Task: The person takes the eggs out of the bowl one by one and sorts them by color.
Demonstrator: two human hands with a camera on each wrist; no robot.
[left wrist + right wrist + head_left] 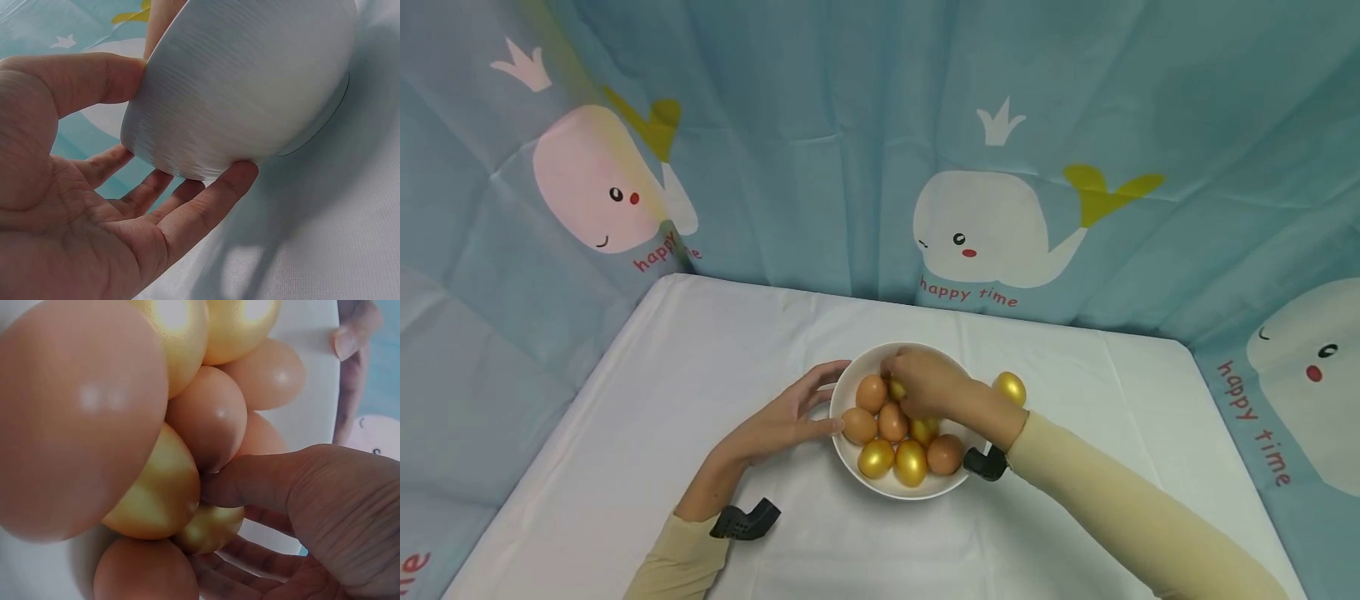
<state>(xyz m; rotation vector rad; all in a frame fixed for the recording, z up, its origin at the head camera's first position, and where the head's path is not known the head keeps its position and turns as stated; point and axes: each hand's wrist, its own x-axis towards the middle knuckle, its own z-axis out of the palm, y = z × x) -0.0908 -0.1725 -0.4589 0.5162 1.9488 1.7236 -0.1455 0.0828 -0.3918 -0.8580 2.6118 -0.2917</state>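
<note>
A white bowl [906, 492] holds several brown eggs [860, 426] and golden eggs [876, 458]. On the bowl's left side, my left hand [782, 421] holds it, the thumb lapping over the rim and the fingers spread against the outer wall [250, 94]. My right hand [932, 383] reaches inside near the far rim. Its thumb and fingers grip a golden egg [212, 528], partly hidden by the hand in the head view. Beside that egg lie another golden egg [159, 487] and a brown egg [209, 415].
One golden egg [1010, 388] lies on the white tablecloth [730, 333] to the right of the bowl, just beyond my right forearm. A blue curtain [790, 150] with whale prints hangs behind the table. Dark wrist cameras [747, 520] sit at both wrists.
</note>
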